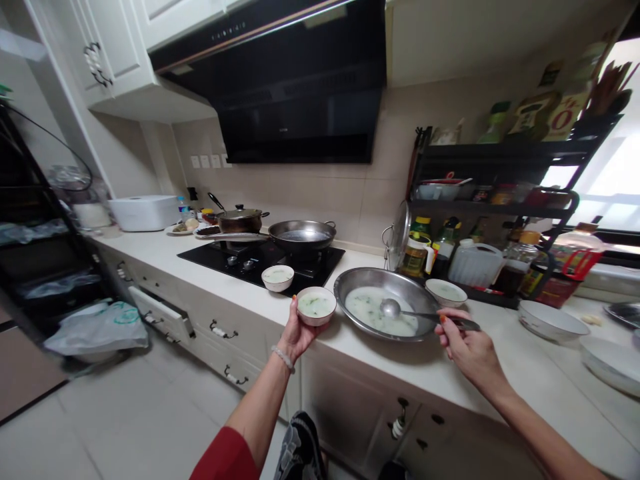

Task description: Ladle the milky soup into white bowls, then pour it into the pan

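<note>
My left hand (299, 335) is wrapped round a small bowl (317, 305) of pale soup with green bits, at the counter's front edge. In my right hand (467, 347) is the dark handle of a ladle (391, 307). The ladle's head rests in the soup of a wide metal basin (345, 283), which stands just right of the small bowl. Another filled bowl (277, 279) sits at the front of the stove, behind my left hand. A third filled bowl (447, 292) stands right of the basin, partly behind the ladle and my right hand.
A frying pan (303, 235) and a lidded pot (240, 220) sit on the black stove (260, 260). Several bottles and a rack (495, 157) line the back right. White bowls (553, 320) stand at the right. One drawer (163, 313) juts out below the counter.
</note>
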`<state>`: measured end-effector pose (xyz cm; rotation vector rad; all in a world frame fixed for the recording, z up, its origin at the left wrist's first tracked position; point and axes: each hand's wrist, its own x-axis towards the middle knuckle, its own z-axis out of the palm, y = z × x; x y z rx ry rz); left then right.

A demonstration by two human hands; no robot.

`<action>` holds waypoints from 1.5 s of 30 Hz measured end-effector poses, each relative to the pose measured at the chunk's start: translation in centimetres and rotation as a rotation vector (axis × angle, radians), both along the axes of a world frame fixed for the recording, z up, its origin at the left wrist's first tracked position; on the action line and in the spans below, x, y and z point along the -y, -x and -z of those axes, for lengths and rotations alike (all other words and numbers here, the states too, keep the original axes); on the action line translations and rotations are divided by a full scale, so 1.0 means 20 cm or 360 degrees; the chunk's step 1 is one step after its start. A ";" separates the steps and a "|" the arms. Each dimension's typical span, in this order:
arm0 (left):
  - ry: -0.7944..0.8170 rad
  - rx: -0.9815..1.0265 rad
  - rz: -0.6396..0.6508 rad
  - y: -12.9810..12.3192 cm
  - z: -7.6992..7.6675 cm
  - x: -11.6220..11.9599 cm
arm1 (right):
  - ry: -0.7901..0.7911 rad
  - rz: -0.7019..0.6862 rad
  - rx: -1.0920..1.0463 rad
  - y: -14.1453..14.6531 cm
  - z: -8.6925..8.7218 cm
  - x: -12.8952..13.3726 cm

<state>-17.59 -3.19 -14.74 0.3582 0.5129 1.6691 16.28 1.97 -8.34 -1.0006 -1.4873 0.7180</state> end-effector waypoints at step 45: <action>-0.0002 -0.0012 0.0012 0.00 -0.01 0.01 | 0.0347 0.0036 -0.0640 0.05 -0.15 -0.02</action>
